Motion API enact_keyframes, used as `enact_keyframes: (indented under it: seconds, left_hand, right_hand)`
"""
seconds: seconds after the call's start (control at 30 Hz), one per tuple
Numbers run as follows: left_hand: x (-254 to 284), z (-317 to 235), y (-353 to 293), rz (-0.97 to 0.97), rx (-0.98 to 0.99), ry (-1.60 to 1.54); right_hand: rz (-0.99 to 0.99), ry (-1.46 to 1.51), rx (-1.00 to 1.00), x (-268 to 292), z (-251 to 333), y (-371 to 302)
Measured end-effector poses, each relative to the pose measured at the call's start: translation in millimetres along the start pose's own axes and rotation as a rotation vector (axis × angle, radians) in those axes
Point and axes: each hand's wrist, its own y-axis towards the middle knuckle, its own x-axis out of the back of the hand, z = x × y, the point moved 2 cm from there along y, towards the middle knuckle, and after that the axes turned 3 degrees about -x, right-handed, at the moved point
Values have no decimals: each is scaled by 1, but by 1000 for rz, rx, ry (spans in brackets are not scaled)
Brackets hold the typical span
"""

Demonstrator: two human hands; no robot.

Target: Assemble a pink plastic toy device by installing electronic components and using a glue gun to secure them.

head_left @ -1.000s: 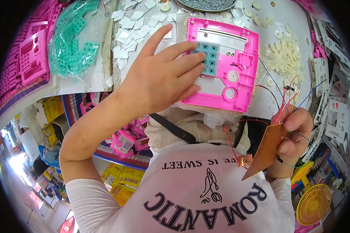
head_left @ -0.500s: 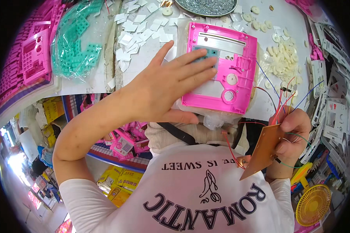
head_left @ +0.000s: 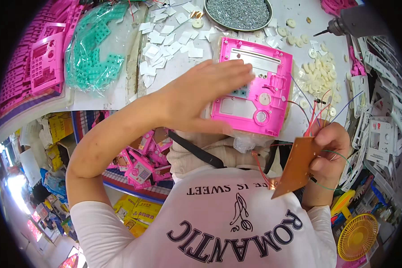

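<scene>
A pink plastic casing point(head_left: 279, 105) lies with its inner side up on the table in front of me. Partly hidden inside it is a teal rubber keypad point(head_left: 241, 92). Over the casing's left part is my left hand point(head_left: 201, 96), slightly blurred, holding nothing, thumb apart from the outstretched fingers; whether it touches the casing I cannot tell. Off the table's near edge on the right, my right hand point(head_left: 332, 145) grips a brown circuit board point(head_left: 299, 165), tilted on edge. Red, blue and green wires trail from the board, some toward the casing.
White square pads point(head_left: 167, 39) and cream plastic discs point(head_left: 319, 73) lie scattered around the casing. Beyond stands a round tray of screws point(head_left: 207, 10). An electric screwdriver point(head_left: 344, 26) hangs at upper right. Bagged teal keypads point(head_left: 91, 62) and stacked pink casings point(head_left: 47, 58) occupy the left.
My left hand has turned more onto its edge and shifted off part of the keypad. The right hand still holds the board. The view has shifted slightly, and the electric screwdriver now shows.
</scene>
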Motion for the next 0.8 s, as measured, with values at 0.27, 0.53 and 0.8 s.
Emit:
enact_keyframes:
  seconds: [0.27,0.53,0.8]
  left_hand:
    - [8,-19,-22,-748,427,-568]
    - [-32,-68,-25,-289,725,-1181]
    - [-37,-86,-52,-225,718,-1226]
  right_hand:
    - [26,-267,115,-16,-1,40]
    - [315,-457,-29,-49,-8,77]
    - [244,-590,-52,-42,-9,107]
